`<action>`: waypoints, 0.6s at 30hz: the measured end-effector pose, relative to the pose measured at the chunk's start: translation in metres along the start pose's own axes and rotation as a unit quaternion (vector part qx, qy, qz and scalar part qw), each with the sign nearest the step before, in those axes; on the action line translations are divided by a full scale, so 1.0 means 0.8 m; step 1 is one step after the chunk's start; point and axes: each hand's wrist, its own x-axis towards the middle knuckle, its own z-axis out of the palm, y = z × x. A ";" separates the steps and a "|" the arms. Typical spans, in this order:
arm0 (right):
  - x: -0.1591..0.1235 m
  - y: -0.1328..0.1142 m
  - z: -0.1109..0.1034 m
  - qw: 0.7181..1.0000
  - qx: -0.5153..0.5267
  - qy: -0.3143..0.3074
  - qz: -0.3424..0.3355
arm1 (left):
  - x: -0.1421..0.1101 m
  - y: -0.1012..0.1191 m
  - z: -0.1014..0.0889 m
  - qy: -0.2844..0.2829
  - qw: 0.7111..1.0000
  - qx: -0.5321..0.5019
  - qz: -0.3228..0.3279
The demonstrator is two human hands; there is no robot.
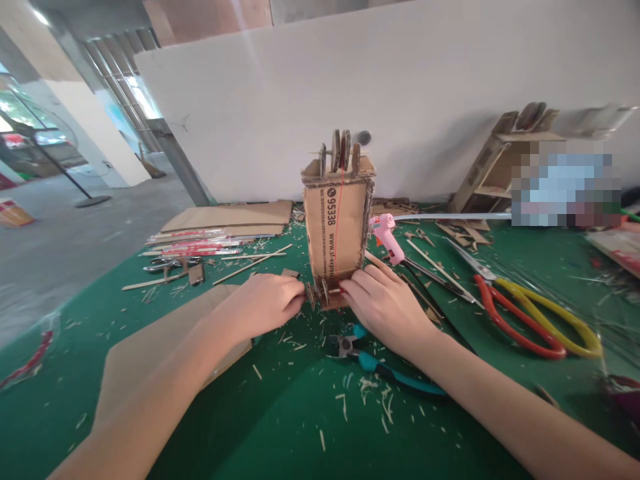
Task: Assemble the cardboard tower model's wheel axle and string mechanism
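Grips: left hand [273, 301] at lower discs [311, 294], right hand [384, 300] at axle [334, 291]; closure unclear
Cardboard tower [317, 230]: upright, top discs [345, 150] mounted, red string [339, 220] down front
Remaining: unclear

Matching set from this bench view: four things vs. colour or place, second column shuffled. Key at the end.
Things
1. glue gun
2. large scissors
3. cutters
4. cardboard tower

Colour or place
A. one red handle, one yellow
B. upright, between left hand and right hand
C. pink body
D. teal and black handles

Pairs: 1-C, 2-A, 3-D, 4-B
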 end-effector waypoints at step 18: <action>0.000 0.000 0.001 1.000 0.008 -0.001 0.003 | -0.001 0.000 0.000 -0.001 0.999 -0.034 0.001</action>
